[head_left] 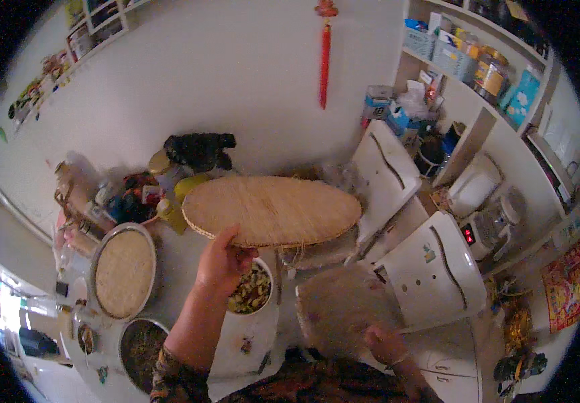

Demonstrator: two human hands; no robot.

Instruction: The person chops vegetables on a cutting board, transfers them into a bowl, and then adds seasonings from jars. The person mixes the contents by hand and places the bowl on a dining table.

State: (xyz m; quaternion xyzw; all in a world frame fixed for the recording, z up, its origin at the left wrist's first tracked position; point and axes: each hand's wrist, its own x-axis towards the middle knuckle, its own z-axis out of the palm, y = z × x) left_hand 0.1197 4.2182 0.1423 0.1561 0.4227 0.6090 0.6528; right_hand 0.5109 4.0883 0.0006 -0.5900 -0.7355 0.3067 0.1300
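Note:
My left hand [227, 259] grips the near edge of a round, flat woven straw tray [272, 211], which I hold up off the table. Its underside or face looks tan and finely ribbed. Partly hidden behind my left wrist, a white bowl of chopped food [257, 289] stands on the table. My right hand [383, 345] is low at the right, over the brown seat of a chair, away from the tray; it is blurred and its fingers cannot be made out well. Left of my forearm are a round pan of pale dough or batter [124, 272] and a bowl of dark food [141, 350].
Two white-backed chairs [433, 272] stand at the right, beside a shelf unit [471, 85] with baskets and jars. Bottles, bags and a basket [138, 204] crowd the table's wall side. A small dish [86, 337] is at the left. A red tassel [324, 65] hangs on the wall.

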